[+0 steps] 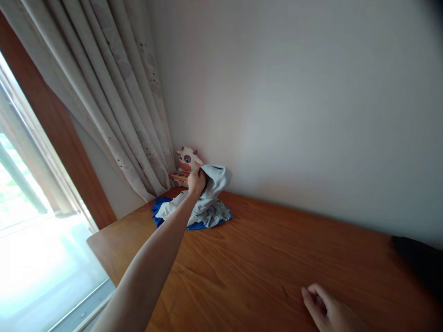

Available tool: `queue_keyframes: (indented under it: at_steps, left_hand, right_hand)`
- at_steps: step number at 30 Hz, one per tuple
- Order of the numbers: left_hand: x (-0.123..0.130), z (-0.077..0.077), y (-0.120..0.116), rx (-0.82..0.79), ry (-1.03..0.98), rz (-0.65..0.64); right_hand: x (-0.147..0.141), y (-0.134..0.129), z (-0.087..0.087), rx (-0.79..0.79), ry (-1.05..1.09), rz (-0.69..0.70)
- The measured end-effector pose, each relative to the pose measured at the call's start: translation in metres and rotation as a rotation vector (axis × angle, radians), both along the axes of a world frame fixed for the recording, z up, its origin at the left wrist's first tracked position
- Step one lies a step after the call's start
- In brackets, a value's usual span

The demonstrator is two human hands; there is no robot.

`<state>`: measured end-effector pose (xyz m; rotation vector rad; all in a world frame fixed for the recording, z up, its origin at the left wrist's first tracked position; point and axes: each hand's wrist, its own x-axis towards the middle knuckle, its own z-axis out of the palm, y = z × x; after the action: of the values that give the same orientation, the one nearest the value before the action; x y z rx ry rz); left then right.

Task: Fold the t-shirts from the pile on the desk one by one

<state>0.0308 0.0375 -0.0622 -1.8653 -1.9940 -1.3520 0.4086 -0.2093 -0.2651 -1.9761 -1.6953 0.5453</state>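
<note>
My left hand (197,181) reaches to the far left of the wooden tabletop, its fingers closed on a light grey garment (216,180). The gripped part is lifted and folds over to the right of the hand. Below it the rest lies in a crumpled heap with white cloth (169,208) and blue cloth (161,221); I cannot tell how many pieces there are. Low on the right, my right hand (325,306) is over the tabletop, fingers curled, with nothing visible in them.
A cow-shaped toy (187,157) with a small keyboard stands in the corner behind the cloth. Pale curtains (114,92) hang beside a bright window (20,184) on the left. A black item (420,258) lies at the right edge of the wooden tabletop (263,249), against the wall.
</note>
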Motion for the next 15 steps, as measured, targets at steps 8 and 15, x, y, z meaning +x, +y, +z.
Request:
queue_keyframes:
  at_steps: [8, 15]
  left_hand:
    - [0.107, 0.038, -0.051, 0.326, -0.424, -0.809]
    - [0.158, -0.069, -0.149, -0.048, 0.179, -1.157]
  right_hand:
    - [0.002, -0.002, -0.001, 0.279, 0.469, -0.149]
    - [0.022, 0.008, -0.01, 0.528, 0.564, -0.243]
